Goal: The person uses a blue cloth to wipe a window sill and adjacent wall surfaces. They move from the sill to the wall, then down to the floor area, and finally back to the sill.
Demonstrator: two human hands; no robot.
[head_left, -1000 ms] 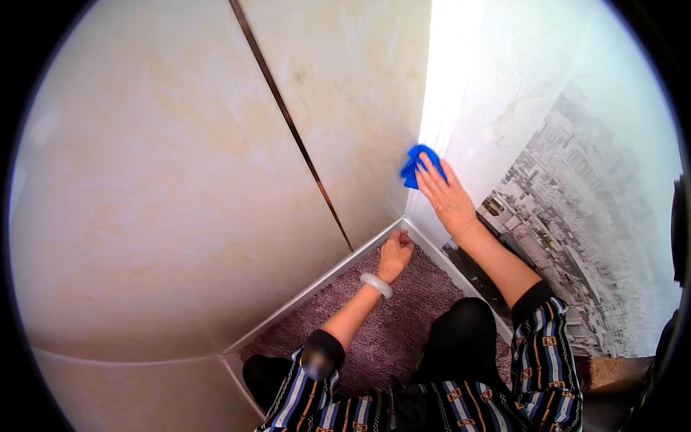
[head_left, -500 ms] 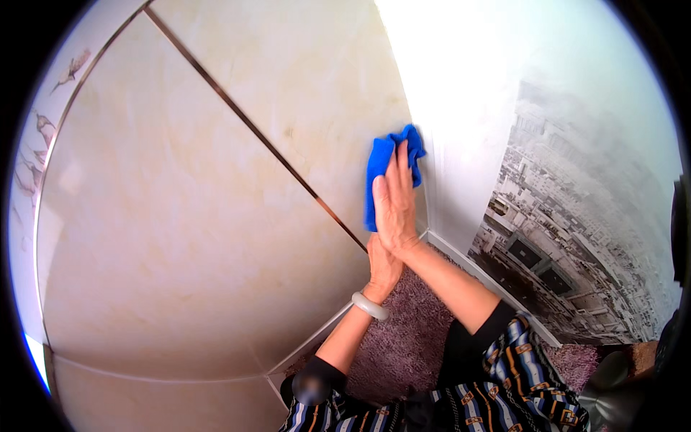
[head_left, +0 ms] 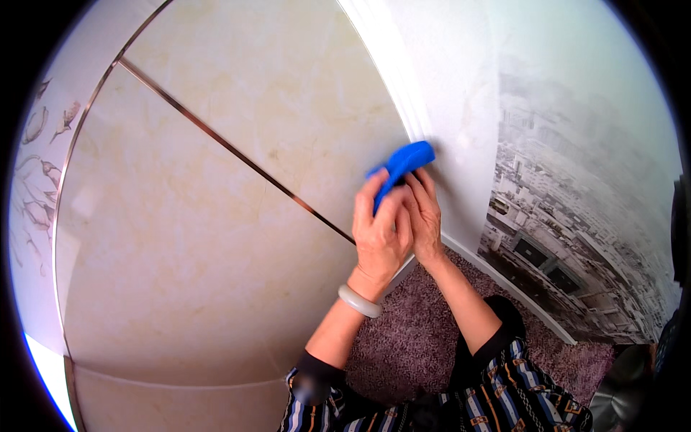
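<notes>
A blue cloth (head_left: 412,155) is bunched up between my two hands, near the corner where the beige wall panel (head_left: 216,237) meets the white trim. My left hand (head_left: 380,234), with a pale bangle (head_left: 359,301) at its wrist, has its fingers curled around the lower left part of the cloth. Beside it, my right hand (head_left: 426,216) has its fingers bent against the underside of the cloth's right part. Some fingertips are hidden behind the folds.
A dark metallic strip (head_left: 223,140) runs diagonally across the panel. On the right is a white wall (head_left: 461,93) with a grey cityscape mural (head_left: 576,237). Purple carpet (head_left: 403,331) lies below, bordered by a white baseboard (head_left: 504,291). Something silvery (head_left: 625,389) stands at lower right.
The cloth was spread flat on the panel under my right hand, with my left hand at that wrist. Now it is gathered up in both hands, and my left hand has moved up to it.
</notes>
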